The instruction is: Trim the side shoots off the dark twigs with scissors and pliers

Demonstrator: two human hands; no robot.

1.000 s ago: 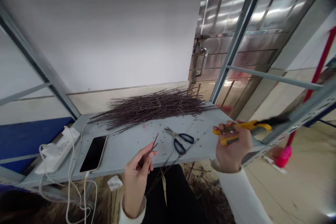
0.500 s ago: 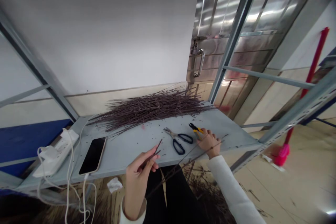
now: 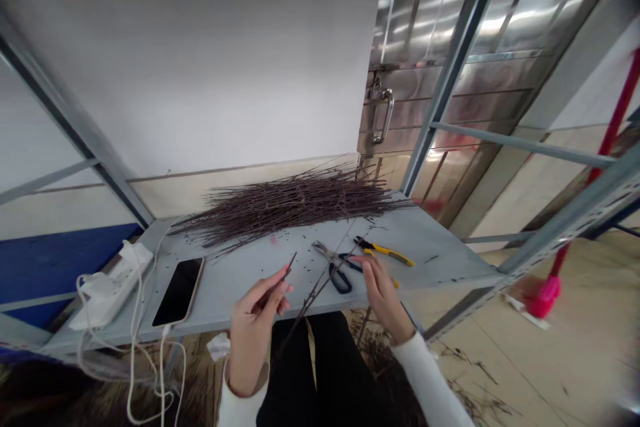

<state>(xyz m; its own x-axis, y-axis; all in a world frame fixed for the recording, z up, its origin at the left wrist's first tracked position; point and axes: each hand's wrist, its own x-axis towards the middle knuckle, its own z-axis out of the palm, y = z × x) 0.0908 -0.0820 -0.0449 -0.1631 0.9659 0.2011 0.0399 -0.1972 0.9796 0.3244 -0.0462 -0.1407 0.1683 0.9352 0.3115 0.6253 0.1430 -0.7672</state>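
Note:
My left hand (image 3: 256, 320) is closed around a thin dark twig (image 3: 290, 268), its tip pointing up past the fingers; the palm hides the rest. A longer branched twig (image 3: 313, 295) slants from over my lap up across the scissors. Over the front of the shelf, my right hand (image 3: 383, 295) has its fingers stretched out by this branch; a firm hold does not show. Black-handled scissors (image 3: 340, 279) lie just left of it. Yellow-and-black cutting pliers (image 3: 387, 252) lie with handles apart, partly covered by my right hand.
A big heap of dark twigs (image 3: 295, 203) lines the back of the grey shelf (image 3: 240, 280). On the left are a phone (image 3: 179, 292) and a white power strip (image 3: 113, 287) with loose cables. Metal uprights (image 3: 445, 73) frame the shelf. Twig scraps (image 3: 483, 373) litter the floor.
My right hand has let go of the pliers, which now lie on the shelf, and has moved left and down. The long twig's tips have swung left. The left hand has shifted slightly left.

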